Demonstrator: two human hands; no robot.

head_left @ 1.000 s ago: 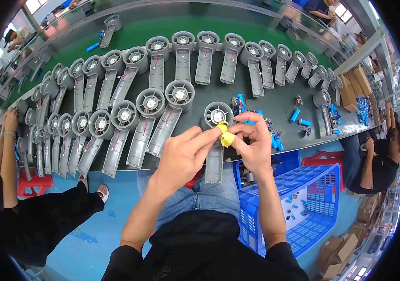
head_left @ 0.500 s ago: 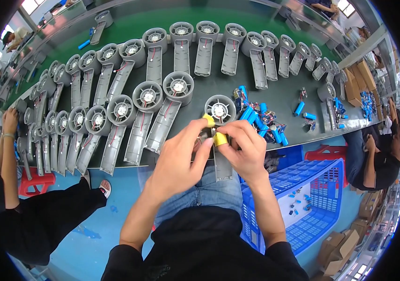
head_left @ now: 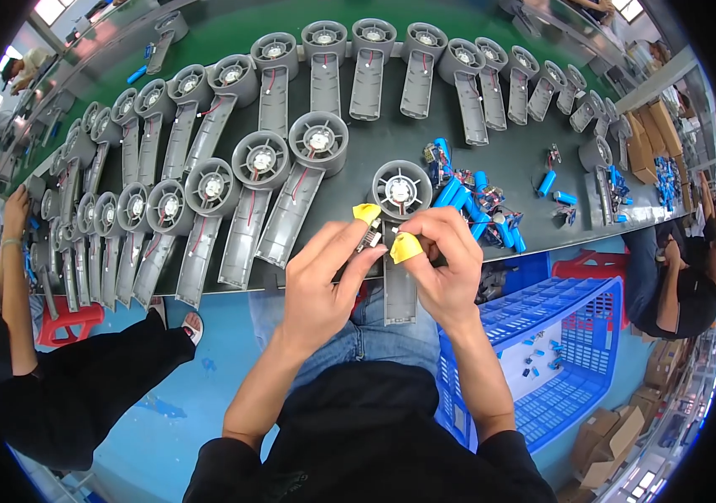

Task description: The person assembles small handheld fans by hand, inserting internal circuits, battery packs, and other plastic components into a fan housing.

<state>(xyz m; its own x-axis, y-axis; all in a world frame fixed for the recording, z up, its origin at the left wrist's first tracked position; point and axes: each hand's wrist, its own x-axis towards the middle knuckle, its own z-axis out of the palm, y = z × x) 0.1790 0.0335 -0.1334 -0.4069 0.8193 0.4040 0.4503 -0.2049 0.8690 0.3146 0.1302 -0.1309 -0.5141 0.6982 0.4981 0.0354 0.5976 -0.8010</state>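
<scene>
My left hand point(head_left: 322, 281) pinches a small circuit board point(head_left: 369, 240) between thumb and index finger, with a yellow finger cot point(head_left: 366, 213) on the index fingertip. Close beside it, my right hand point(head_left: 446, 272) has its thumb and index finger closed on what looks like a small pale connector point(head_left: 396, 230). A yellow cot point(head_left: 406, 247) covers the right thumb tip. Both hands hover over the handle of a grey fan housing point(head_left: 379, 191), whose round end points away from me and whose open handle point(head_left: 400, 293) reaches over the table edge. Fingers partly hide the handle.
Rows of similar grey fan housings point(head_left: 324, 75) cover the left and back of the dark table. Blue cylindrical batteries with boards point(head_left: 457, 194) lie piled at right. A blue plastic basket point(head_left: 534, 314) stands below the right edge. Co-workers sit on both sides.
My fingertips have drawn slightly apart, and the small board in my left hand shows more clearly. The whole view has shifted a little; the housings stay in place.
</scene>
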